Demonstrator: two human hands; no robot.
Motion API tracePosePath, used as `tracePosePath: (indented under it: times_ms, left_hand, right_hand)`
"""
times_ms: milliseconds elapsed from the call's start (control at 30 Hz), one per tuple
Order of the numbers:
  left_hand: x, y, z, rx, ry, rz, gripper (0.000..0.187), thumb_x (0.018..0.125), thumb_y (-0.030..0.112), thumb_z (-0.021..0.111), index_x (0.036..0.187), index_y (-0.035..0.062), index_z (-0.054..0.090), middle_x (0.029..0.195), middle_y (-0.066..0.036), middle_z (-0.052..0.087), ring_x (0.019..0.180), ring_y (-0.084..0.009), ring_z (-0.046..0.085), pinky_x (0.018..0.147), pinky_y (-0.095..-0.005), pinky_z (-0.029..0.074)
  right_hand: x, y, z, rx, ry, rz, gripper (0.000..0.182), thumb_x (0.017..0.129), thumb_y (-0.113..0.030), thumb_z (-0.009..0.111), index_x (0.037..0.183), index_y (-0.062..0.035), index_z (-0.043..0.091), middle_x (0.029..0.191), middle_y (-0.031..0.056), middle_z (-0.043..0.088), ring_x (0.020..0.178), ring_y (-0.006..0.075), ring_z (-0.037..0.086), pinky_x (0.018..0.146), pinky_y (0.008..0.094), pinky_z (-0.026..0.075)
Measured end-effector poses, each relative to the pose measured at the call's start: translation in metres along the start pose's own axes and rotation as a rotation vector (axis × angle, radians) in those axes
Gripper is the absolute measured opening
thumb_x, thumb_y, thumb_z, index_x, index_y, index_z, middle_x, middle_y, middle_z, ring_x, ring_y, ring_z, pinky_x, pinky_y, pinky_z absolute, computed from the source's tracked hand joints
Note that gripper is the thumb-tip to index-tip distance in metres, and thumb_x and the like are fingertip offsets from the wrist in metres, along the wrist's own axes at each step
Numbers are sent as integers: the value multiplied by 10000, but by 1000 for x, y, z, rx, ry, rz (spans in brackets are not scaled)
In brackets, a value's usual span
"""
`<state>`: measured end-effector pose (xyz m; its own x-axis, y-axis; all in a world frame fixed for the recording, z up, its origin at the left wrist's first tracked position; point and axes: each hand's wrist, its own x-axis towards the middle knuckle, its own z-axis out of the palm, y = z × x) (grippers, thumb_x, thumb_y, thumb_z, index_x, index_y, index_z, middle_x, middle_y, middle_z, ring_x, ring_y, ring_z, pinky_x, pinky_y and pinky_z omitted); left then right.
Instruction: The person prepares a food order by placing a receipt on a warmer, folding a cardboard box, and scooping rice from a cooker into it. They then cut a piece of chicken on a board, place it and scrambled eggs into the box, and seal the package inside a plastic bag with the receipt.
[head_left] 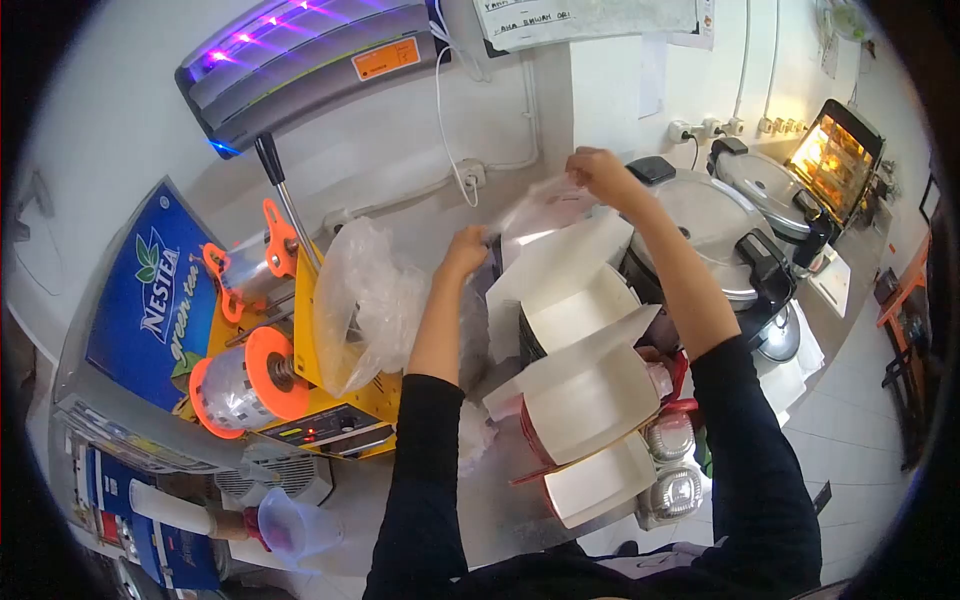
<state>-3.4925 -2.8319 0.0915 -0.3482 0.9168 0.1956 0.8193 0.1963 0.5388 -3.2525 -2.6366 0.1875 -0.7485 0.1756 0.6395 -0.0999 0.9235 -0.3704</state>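
My right hand [604, 178] is closed in a pinch on the upper edge of a clear plastic bag [545, 208], raised near the wall. At the bag's other side is my left hand [466, 250], its fingers bent together at the edge; their exact hold is partly hidden. Just below the bag, a white-lined paper food box [575, 305] stands with its flaps up. Nearer to me are a second open box [590, 405] and a smaller one [600, 482]; their insides are bare white.
Left stands a yellow cup-sealing machine [305, 350], a crumpled plastic bag [370, 300] beside it. Two large lidded pots [700, 225] [770, 185] stand at right, before a lit food warmer [835, 155]. Clear plastic containers [670, 490] sit near the counter's front, a plastic jug [290, 525] at lower left.
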Motion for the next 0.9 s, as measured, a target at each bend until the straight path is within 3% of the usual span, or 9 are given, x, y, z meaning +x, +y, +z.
tracePosePath:
  times_ms: [167, 267, 400, 533, 633, 667, 733, 767, 900]
  left_hand:
    - [4, 41, 2, 157, 132, 1, 354, 747, 126, 659, 1084, 26, 611, 914, -231, 635, 893, -348, 625, 765, -388, 483]
    - [14, 86, 12, -143, 451, 4, 479, 792, 245, 684, 1193, 25, 540, 1148, -178, 582, 985, -273, 599, 841, -340, 467]
    - [-26, 243, -24, -887, 216, 151, 486, 881, 345, 598, 1256, 55, 488, 1095, -88, 602, 971, -155, 579, 843, -300, 458]
    - [-63, 376, 10, -749, 38, 140, 451, 874, 320, 608, 1222, 51, 507, 1055, -60, 603, 922, -126, 577, 817, -288, 463]
    - [-85, 464, 70, -843, -50, 111, 408, 863, 295, 624, 1180, 55, 531, 1011, -51, 608, 870, -116, 580, 759, -266, 471]
    - [-95, 493, 93, -884, -73, 97, 395, 857, 283, 633, 1166, 56, 539, 994, -48, 610, 855, -112, 580, 737, -260, 473]
    - [-123, 545, 148, -825, -104, 0, 356, 846, 261, 649, 1123, 58, 557, 936, -35, 607, 810, -99, 570, 679, -245, 465]
    - [-137, 572, 178, -718, -121, -76, 329, 841, 250, 657, 1094, 59, 568, 895, -24, 602, 781, -89, 560, 644, -238, 456]
    - [-186, 683, 338, -767, -170, 98, 267, 854, 220, 652, 1044, 51, 570, 717, 48, 463, 643, -38, 418, 531, -210, 347]
  right_hand:
    - [13, -71, -77, -329, 232, -189, 204, 731, 92, 502, 877, -14, 599, 842, 119, 533, 759, 317, 577, 677, 402, 467]
    - [-11, -104, -148, -438, 373, -176, 224, 742, 64, 516, 916, -45, 608, 897, 109, 537, 784, 324, 585, 693, 407, 475]
    - [-74, -128, -227, -573, 512, -241, 248, 759, 29, 535, 961, -86, 622, 941, 104, 547, 756, 298, 598, 667, 385, 494]
    - [-162, -165, -301, -494, 539, -311, 202, 729, 92, 590, 912, 7, 593, 817, 116, 525, 714, 264, 584, 610, 333, 476]
    - [-252, -155, -363, -495, 640, -356, 286, 763, 35, 650, 1042, -24, 632, 1052, 131, 530, 721, 155, 615, 586, 269, 500]
    - [-291, -150, -377, -450, 799, -292, 273, 756, -1, 631, 1005, -115, 629, 981, 81, 552, 744, 214, 598, 628, 330, 509]
    - [-389, -130, -420, -561, 921, -191, 335, 727, -61, 718, 1044, -82, 609, 1026, 84, 550, 798, 158, 558, 615, 232, 477]
    - [-440, -128, -429, -295, 963, 0, 406, 742, -75, 719, 1116, -66, 561, 1027, 71, 551, 812, 144, 540, 671, 260, 468]
    - [-662, -94, -494, 145, 571, 554, 492, 929, -296, 478, 1312, -8, 368, 1290, 138, 437, 1184, 224, 425, 979, 337, 344]
